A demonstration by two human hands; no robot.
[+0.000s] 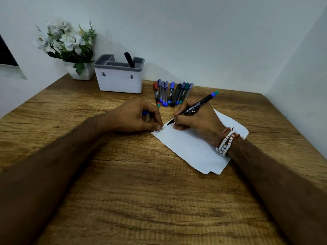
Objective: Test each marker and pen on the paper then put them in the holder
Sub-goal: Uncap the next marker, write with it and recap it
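A white sheet of paper (191, 149) lies on the wooden table, with a scribbled word at its top left corner. My right hand (196, 119) grips a black marker (196, 105) with a blue-green end, its tip on the paper. My left hand (139, 115) is curled round a blue cap (145, 112) while its fingertips press the paper's corner. Several more markers and pens (172, 92) lie in a row behind the hands. The white holder (120, 82) with a grey rim stands at the back, one black marker (129, 59) inside it.
A white pot of white flowers (70, 48) stands left of the holder against the wall. Walls close the table at the back and right. Bare wooden tabletop (150, 200) spreads between my forearms.
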